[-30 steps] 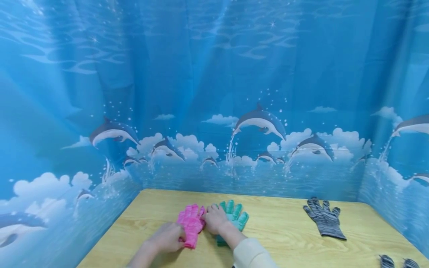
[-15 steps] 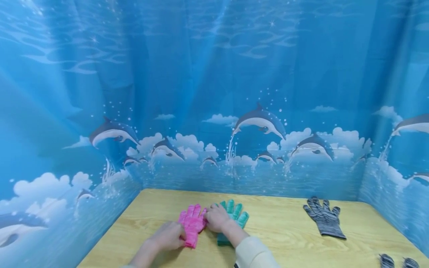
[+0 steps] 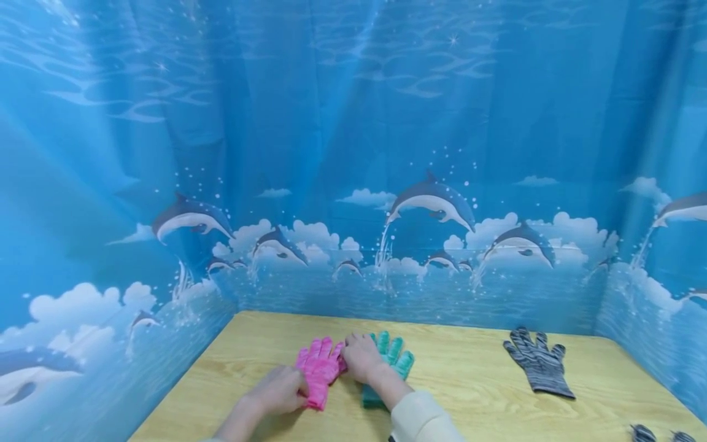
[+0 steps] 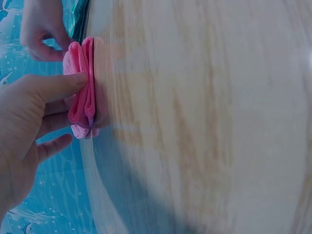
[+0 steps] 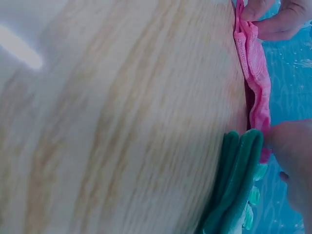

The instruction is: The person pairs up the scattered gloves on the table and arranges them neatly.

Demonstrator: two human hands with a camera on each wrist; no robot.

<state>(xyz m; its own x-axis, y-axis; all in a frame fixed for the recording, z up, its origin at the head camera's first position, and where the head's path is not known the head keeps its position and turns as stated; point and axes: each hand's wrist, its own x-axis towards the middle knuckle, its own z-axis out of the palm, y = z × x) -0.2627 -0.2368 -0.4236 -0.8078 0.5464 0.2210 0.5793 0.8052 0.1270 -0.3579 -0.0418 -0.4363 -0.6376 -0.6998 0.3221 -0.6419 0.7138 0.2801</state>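
A pink knit glove (image 3: 319,368) lies on the table with its fingers pointing away from me. My left hand (image 3: 278,390) pinches its cuff (image 4: 83,92), thumb on top and fingertips underneath in the left wrist view. At the glove's right edge, my right hand (image 3: 363,359) pinches the side by the thumb; its fingertips are partly hidden in the head view. A green knit glove (image 3: 394,350) lies partly behind my right hand and wrist. In the right wrist view, the green glove's folded cuff (image 5: 239,180) is close to that hand.
A grey-and-black striped glove (image 3: 538,365) lies at the right of the wooden table (image 3: 469,368). Fingertips of another striped glove (image 3: 642,433) show at the bottom right edge. A blue dolphin-print curtain (image 3: 353,153) stands behind and at both sides.
My right hand has shifted slightly to the right, and the pink glove's finger side has spread that way with it. My left hand stays at the cuff. The head view has shifted slightly.
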